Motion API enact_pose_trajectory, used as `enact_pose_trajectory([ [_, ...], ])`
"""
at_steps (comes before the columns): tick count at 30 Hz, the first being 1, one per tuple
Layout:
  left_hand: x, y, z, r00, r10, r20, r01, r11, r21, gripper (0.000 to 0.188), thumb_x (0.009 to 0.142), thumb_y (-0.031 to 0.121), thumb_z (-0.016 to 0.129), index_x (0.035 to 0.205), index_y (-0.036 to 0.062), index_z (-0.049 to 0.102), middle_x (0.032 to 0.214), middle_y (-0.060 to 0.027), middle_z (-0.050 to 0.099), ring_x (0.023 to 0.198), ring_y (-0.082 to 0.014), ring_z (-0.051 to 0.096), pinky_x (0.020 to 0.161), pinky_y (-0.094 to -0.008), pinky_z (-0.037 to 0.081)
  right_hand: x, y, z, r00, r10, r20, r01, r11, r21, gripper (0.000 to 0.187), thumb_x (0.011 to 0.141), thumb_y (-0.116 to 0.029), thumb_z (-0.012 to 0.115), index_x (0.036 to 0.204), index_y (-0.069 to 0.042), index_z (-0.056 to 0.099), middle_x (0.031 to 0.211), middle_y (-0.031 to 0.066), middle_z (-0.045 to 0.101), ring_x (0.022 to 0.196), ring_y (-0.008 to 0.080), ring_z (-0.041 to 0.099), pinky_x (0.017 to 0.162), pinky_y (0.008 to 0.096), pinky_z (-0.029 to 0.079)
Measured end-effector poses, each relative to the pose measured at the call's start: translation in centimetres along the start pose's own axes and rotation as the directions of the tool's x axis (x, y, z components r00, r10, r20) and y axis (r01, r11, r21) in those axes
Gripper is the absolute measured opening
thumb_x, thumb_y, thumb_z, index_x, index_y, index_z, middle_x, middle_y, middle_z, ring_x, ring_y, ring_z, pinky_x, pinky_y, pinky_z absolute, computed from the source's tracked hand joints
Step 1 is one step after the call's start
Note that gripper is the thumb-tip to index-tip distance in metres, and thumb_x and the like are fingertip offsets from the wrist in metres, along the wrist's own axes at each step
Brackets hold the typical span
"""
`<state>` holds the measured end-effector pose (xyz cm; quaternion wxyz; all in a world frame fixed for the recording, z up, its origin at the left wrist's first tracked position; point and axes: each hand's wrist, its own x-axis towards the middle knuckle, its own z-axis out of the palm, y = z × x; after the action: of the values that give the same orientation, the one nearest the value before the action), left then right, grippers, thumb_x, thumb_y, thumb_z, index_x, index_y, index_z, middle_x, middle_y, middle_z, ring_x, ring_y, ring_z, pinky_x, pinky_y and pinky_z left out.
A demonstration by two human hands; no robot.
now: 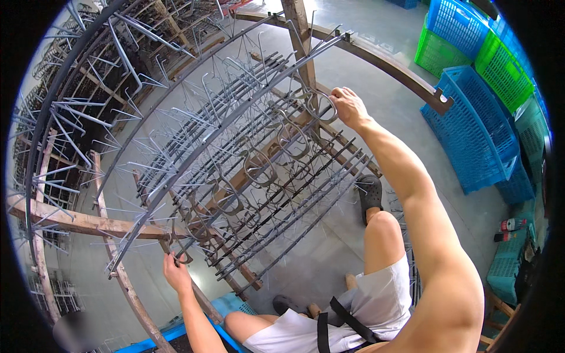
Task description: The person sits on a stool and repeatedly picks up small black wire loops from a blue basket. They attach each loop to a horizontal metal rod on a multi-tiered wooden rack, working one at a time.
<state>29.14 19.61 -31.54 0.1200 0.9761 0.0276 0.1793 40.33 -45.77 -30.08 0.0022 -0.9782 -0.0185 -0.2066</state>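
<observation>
My right hand (351,107) is closed at the edge of a grey ring-like curved metal piece (321,107), which hangs near the upper right end of a hooked bar. Lower left, my left hand (176,272) has its fingers closed around the end of a similar dark curved metal piece (185,257). Between my hands a row of curved metal pieces (260,170) hangs from the hooks of that long bar (219,130). What lies inside each grip is partly hidden by the fingers.
Below stands a rack of hooked rods (282,235) on a wooden frame. More hooked racks (126,53) fill the left. Brown curved beams (388,56) cross the upper right. Blue crates (471,129) and green crates (438,50) are stacked at right.
</observation>
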Motion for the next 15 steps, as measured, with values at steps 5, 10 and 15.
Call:
enact_pose_trajectory([
  [5,-0.2,1.2,-3.5,0.968,-0.179,-0.174,0.125,0.951,-0.284,0.024,0.087,0.013,0.057,0.108,0.0014,0.056,0.119,-0.0162,0.053,0.114,-0.0293,0.049,0.096,-0.0385,0.037,-0.9,0.3,0.6,0.999,-0.019,-0.036,0.023,0.992,0.12,0.023,0.08,-0.01,0.058,0.103,-0.01,0.062,0.106,0.0071,0.053,0.103,0.0254,0.054,0.091,0.031,0.043],
  [10,2.1,6.8,-10.9,0.827,-0.562,0.012,0.119,0.155,-0.981,0.037,0.094,0.031,0.045,0.115,0.0017,0.052,0.123,-0.011,0.05,0.114,-0.0197,0.046,0.099,-0.0335,0.034,3.0,-2.6,-6.1,0.907,0.346,0.239,-0.174,-0.209,0.962,0.029,0.091,-0.019,0.045,0.114,-0.004,0.055,0.108,0.01,0.062,0.103,0.0196,0.057,0.091,0.0325,0.041],
  [15,7.5,7.4,-13.2,0.832,-0.444,0.334,0.244,-0.249,-0.937,0.045,0.093,0.038,0.047,0.12,0.0028,0.049,0.127,-0.0054,0.049,0.112,-0.0169,0.045,0.099,-0.0319,0.03,8.4,-7.0,-15.7,0.845,0.318,0.43,-0.106,-0.688,0.718,0.038,0.095,-0.039,0.042,0.101,-0.002,0.053,0.091,0.014,0.06,0.089,0.0257,0.06,0.077,0.0339,0.048],
])
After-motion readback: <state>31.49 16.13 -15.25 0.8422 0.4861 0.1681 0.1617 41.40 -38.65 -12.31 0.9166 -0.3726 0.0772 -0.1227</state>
